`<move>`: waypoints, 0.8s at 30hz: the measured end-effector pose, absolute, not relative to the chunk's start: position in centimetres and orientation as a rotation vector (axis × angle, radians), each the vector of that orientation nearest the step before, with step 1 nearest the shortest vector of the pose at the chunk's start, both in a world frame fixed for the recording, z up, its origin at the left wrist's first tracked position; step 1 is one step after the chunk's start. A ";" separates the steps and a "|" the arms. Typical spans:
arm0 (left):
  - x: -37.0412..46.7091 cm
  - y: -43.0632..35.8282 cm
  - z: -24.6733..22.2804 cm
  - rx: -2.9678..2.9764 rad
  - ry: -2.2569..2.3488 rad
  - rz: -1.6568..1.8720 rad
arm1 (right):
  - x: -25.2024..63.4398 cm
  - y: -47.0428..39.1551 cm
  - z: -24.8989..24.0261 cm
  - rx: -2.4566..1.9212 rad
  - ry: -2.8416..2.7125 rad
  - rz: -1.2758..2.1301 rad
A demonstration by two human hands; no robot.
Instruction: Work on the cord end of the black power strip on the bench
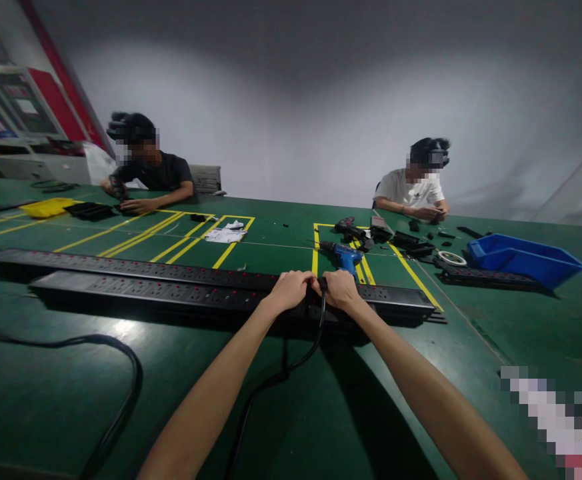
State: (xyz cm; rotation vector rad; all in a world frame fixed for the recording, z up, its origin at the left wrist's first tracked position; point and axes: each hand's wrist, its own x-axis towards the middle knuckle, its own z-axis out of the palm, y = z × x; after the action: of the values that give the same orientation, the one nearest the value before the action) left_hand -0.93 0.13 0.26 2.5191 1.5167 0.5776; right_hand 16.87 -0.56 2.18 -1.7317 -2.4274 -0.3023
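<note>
Two long black power strips [145, 288] with rows of sockets and small red marks lie side by side across the green table. My left hand [292, 289] rests on the front strip near its right part, its fingers bent and closed. Right beside it, my right hand [339, 288] has closed fingers at the end of a black cable [319, 328], which hangs down toward the table's near edge. The fingertips of both hands nearly meet, and what lies between them is too small to make out.
A blue drill [343, 255] lies just behind my right hand. Farther right are black parts, a tape roll [452, 258] and a blue bin [525, 257]. Papers [225, 232] and a yellow tray [48, 207] lie left. Two people sit across the green table [471, 387]. Another cable [133, 373] curves at left.
</note>
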 end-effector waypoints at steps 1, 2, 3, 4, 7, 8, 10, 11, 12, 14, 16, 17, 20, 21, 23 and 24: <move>-1.0 0.2 0.2 2.521 1.509 0.580 | 16.8 -0.6 2.2 -1.735 -2.425 -0.303; -1.0 0.2 0.2 2.521 1.503 0.579 | 16.8 -0.6 2.2 -1.739 -2.424 -0.303; -1.0 0.2 0.2 2.520 1.501 0.574 | 16.7 -0.6 2.2 -1.745 -2.427 -0.301; -1.0 0.1 0.2 2.516 1.501 0.566 | 16.6 -0.7 2.2 -1.754 -2.432 -0.300; -1.0 0.0 0.2 2.510 1.502 0.545 | 16.4 -0.8 2.4 -1.779 -2.465 -0.315; -1.0 0.0 0.3 2.510 1.501 0.540 | 16.4 -0.8 2.5 -1.783 -2.476 -0.324; -1.0 -0.1 0.3 2.507 1.504 0.533 | 16.3 -0.9 2.6 -1.776 -2.491 -0.332; -1.0 -0.1 0.3 2.505 1.507 0.533 | 16.4 -0.9 2.6 -1.767 -2.496 -0.325; -1.0 -0.1 0.3 2.504 1.508 0.534 | 16.4 -0.9 2.7 -1.757 -2.499 -0.313; -1.0 -0.1 0.4 2.500 1.511 0.537 | 16.5 -0.9 2.7 -1.741 -2.494 -0.289; -0.9 -0.1 0.5 2.496 1.515 0.546 | 16.6 -1.0 2.6 -1.740 -2.469 -0.283; -0.9 -0.1 0.5 2.494 1.518 0.549 | 16.6 -1.0 2.6 -1.744 -2.450 -0.288; -0.9 -0.1 0.7 2.483 1.535 0.556 | 16.5 -1.1 2.6 -1.754 -2.404 -0.304; -0.9 -0.1 0.8 2.481 1.537 0.550 | 16.6 -1.1 2.6 -1.753 -2.403 -0.303; -0.9 -0.1 0.8 2.480 1.529 0.535 | 16.6 -1.2 2.6 -1.752 -2.419 -0.284; -0.9 -0.1 0.8 2.483 1.518 0.533 | 16.7 -1.3 2.6 -1.756 -2.433 -0.265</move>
State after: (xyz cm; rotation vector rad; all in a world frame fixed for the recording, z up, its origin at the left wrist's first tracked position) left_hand -0.91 -0.14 0.78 2.4826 1.5182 0.5334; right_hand 16.72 -1.31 2.62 -1.7562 -2.4327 -0.2655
